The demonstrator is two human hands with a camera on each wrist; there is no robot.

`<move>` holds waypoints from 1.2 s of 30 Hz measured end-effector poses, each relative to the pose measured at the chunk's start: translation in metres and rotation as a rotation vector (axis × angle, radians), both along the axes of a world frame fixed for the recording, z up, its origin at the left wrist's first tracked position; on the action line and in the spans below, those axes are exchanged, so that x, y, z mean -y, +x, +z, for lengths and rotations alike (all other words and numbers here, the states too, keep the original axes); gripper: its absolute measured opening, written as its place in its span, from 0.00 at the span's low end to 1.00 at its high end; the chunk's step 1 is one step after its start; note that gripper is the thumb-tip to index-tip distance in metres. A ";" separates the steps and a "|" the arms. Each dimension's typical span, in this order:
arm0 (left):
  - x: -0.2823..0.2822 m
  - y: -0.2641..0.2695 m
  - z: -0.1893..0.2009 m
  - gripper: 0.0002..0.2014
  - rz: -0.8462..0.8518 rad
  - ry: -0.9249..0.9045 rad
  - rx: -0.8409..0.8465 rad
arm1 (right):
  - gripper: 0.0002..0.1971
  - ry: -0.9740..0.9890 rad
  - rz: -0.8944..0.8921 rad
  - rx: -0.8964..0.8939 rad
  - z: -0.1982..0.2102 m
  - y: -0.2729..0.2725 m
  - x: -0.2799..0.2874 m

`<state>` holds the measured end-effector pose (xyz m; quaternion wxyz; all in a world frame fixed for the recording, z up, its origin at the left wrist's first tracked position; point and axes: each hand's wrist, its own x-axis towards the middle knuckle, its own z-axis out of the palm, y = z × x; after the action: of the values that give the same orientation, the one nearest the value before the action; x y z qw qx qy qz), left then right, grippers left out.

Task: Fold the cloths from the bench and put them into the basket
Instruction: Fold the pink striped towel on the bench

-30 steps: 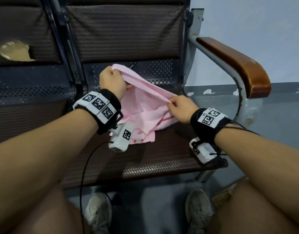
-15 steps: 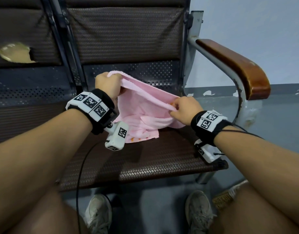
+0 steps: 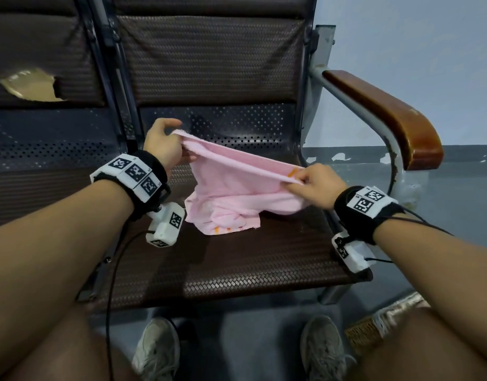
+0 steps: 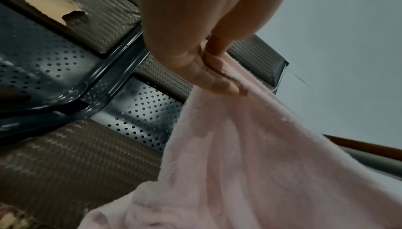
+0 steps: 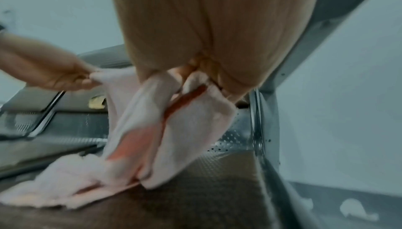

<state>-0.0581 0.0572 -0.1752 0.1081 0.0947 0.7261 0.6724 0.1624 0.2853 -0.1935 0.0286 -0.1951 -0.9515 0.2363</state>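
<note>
Nearest us, our right hand [image 3: 313, 185] reaches over the bench [image 3: 237, 265], its fingers [image 3: 301, 176] curled tight, pinching one end of the cloth [image 3: 237, 185]. Farther off, our left hand [image 3: 162, 144] is raised, thumb and fingers [image 4: 215, 79] pinching the other end. The pink, fluffy cloth stretches between both hands, its lower part bunched on the seat.
</note>
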 end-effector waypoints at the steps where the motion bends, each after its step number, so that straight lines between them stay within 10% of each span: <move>1: 0.001 0.000 0.001 0.19 -0.011 -0.015 -0.001 | 0.22 0.082 -0.009 -0.010 0.002 -0.002 0.000; 7: 0.005 0.002 0.011 0.19 -0.036 -0.010 0.022 | 0.11 0.275 0.038 -0.003 0.011 -0.003 -0.001; 13: 0.016 0.000 0.007 0.16 -0.104 -0.040 0.149 | 0.08 -0.136 -0.064 -0.196 0.009 0.002 -0.003; 18: 0.030 -0.007 -0.005 0.19 -0.191 -0.297 -0.098 | 0.09 -0.173 0.017 -0.280 0.017 0.003 0.003; 20: 0.038 -0.010 -0.006 0.08 -0.138 -0.422 -0.252 | 0.26 -0.202 0.014 -0.238 0.020 0.005 0.002; 22: 0.041 -0.011 -0.003 0.09 -0.114 -0.454 -0.343 | 0.33 -0.112 -0.013 -0.136 0.025 0.004 0.001; 27: 0.034 -0.001 0.007 0.11 -0.235 -0.341 -0.416 | 0.14 0.289 -0.074 0.153 0.041 0.000 0.009; 33: 0.039 0.000 0.035 0.16 -0.300 -0.294 -0.309 | 0.08 0.019 -0.154 -0.198 0.081 0.004 0.002; 36: 0.042 0.000 0.050 0.15 -0.339 -0.303 -0.284 | 0.21 -0.015 -0.103 -0.187 0.104 0.008 -0.002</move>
<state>-0.0586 0.0148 -0.1250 0.1291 0.2910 0.8002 0.5082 0.1706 0.2873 -0.0898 0.1278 -0.2210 -0.9316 0.2588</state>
